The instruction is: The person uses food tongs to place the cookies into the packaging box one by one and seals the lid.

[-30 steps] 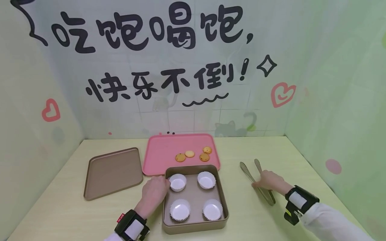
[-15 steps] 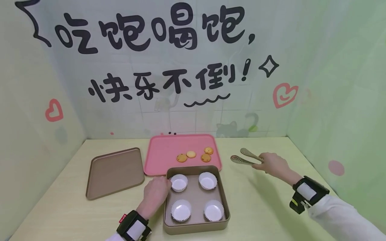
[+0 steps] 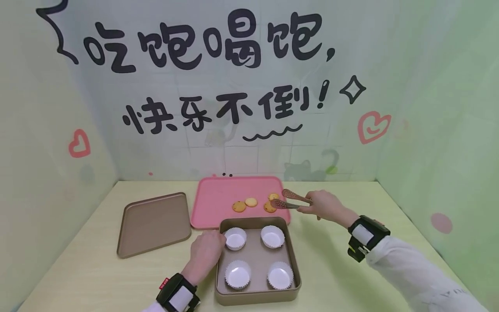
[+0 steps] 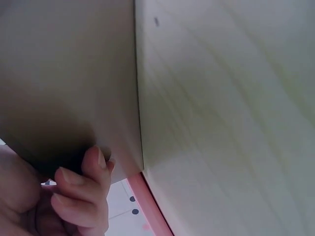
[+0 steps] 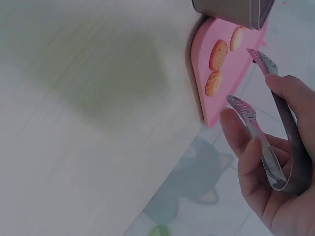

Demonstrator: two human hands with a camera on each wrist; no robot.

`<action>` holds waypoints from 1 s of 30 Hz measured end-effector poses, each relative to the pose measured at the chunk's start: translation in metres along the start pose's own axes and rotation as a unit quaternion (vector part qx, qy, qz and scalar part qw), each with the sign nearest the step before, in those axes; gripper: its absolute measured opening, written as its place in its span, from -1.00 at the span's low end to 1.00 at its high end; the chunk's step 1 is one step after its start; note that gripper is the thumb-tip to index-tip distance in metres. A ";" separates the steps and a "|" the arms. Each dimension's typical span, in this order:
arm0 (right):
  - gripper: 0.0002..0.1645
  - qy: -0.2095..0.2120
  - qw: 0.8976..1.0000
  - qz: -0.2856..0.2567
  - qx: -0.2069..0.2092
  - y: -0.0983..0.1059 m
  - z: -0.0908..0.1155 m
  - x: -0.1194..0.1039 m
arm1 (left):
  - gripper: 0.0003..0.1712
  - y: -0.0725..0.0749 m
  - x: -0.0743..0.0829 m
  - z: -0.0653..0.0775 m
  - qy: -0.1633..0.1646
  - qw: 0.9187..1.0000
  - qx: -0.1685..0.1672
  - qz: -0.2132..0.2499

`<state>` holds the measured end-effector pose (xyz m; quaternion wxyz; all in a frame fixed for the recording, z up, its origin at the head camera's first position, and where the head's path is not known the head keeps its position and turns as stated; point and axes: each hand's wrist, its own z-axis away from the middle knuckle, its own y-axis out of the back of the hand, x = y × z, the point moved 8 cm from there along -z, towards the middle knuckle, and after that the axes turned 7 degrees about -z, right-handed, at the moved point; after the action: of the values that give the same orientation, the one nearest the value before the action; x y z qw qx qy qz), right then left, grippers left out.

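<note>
My left hand (image 3: 206,250) grips the left wall of a deep brown square baking pan (image 3: 255,298) near its far corner. In the left wrist view its curled fingers (image 4: 78,196) lie against the pan's outer side. White paper baking cups (image 3: 238,276) sit apart inside the pan, in two rows. My right hand (image 3: 328,209) holds metal food tongs (image 5: 294,147) with perforated tips, their arms spread apart and nothing between them. Seen from the head, the tips overlap the right edge of a pink tray (image 3: 210,195), beside a chocolate-chip cookie (image 3: 269,208) and a ring-shaped cookie (image 3: 273,196).
On the pink tray also lie another chocolate-chip cookie (image 3: 239,207) and a pale round cookie (image 3: 251,202). A shallow brown baking sheet (image 3: 156,225) rests at the left of the table (image 3: 78,268). A printed curtain (image 3: 175,86) encloses the back and sides.
My right hand has lifted the tongs off the table and carried them left to the pink tray's right edge. The left hand keeps its hold on the pan.
</note>
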<state>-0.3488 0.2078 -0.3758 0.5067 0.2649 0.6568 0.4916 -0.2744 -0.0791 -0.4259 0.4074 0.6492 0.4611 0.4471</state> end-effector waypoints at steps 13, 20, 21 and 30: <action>-0.71 0.023 0.999 0.033 -0.030 -0.025 -0.018 -0.006 | -0.69 -0.003 -0.002 -0.001 0.013 1.000 -0.013 0.010; -0.71 0.023 0.998 0.063 -0.023 -0.029 -0.024 -0.010 | -0.70 -0.002 -0.002 0.000 0.010 1.000 -0.003 0.008; -0.71 0.022 0.997 0.065 -0.023 -0.029 -0.024 -0.011 | -0.71 -0.002 -0.001 0.000 0.003 1.000 -0.002 0.001; -0.75 0.023 0.997 0.061 -0.028 -0.031 -0.029 -0.008 | -0.69 -0.002 0.000 0.000 -0.001 1.000 0.000 -0.003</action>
<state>-0.3684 0.1782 -0.4005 0.4679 0.2783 0.6369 0.5459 -0.2749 -0.0792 -0.4276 0.4094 0.6483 0.4629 0.4448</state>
